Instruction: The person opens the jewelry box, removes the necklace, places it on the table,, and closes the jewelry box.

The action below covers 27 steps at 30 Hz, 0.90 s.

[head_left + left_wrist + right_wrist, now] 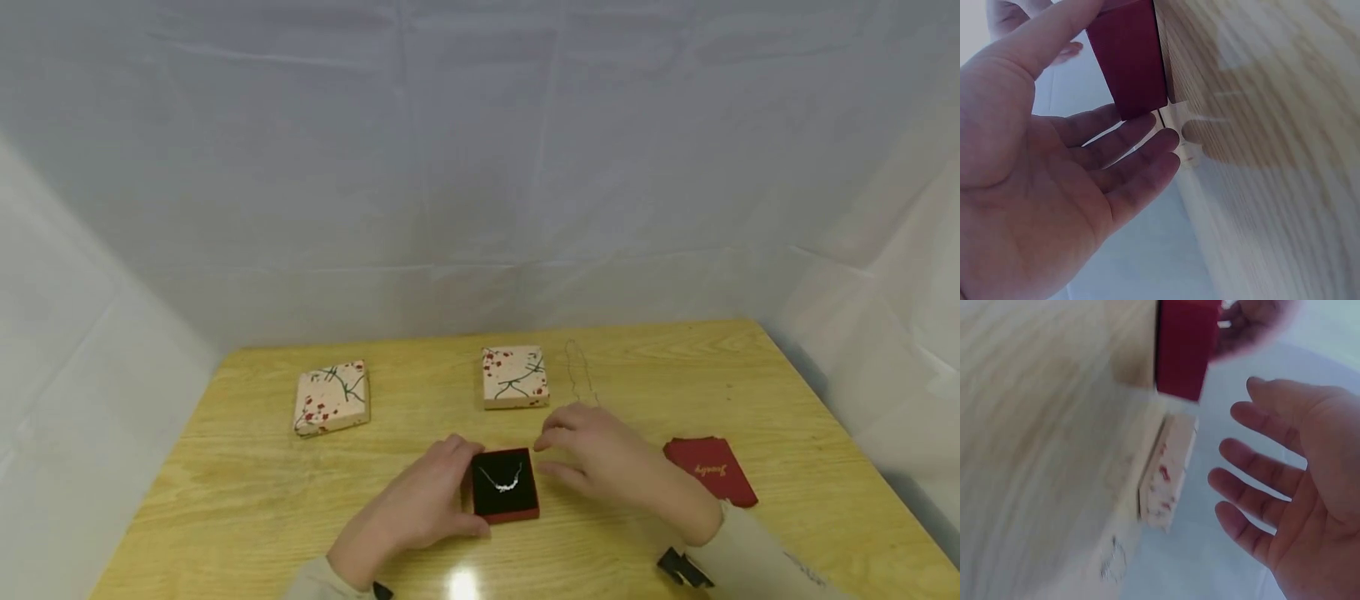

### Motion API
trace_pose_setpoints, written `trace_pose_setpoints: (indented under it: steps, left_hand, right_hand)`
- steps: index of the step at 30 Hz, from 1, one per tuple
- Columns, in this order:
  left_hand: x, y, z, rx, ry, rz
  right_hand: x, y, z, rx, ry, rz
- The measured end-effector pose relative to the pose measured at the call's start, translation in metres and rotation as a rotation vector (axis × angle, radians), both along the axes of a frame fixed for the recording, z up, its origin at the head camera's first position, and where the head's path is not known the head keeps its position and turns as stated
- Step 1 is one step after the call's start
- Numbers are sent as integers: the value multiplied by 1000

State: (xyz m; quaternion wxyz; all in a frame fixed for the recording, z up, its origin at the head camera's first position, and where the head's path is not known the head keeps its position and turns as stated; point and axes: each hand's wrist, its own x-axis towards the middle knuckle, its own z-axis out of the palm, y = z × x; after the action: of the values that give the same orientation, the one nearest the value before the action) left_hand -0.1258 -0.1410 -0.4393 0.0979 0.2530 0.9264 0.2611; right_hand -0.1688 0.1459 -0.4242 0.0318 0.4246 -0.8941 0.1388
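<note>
A small red jewelry box (505, 516) without a lid sits on the table, its black lining holding a silver necklace (507, 487). My left hand (420, 506) holds its left side, thumb at the near corner and fingers at the far corner. In the left wrist view the thumb and index finger touch the red wall of the box (1132, 62). To the right of the box hovers my right hand (600, 454), holding nothing, fingers spread and slightly bent in the right wrist view. A gap separates it from the box.
Two floral-patterned boxes stand farther back, one at left (332, 398) and one behind the red box (515, 377). A thin chain (579, 367) lies beside the latter. Dark red pouches (711, 469) marked in gold lie at right. White sheeting (480, 167) surrounds the wooden table (240, 492).
</note>
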Motion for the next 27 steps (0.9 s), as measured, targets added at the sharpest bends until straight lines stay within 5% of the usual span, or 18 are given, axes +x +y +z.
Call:
trace_pose_setpoints:
  steps: [14, 27]
  left_hand:
    - [-2, 1, -3, 9, -7, -20]
    - [-1, 2, -3, -1, 10, -18]
  right_hand:
    - [8, -44, -16, 166, -19, -140]
    - [3, -52, -33, 87, 25, -158]
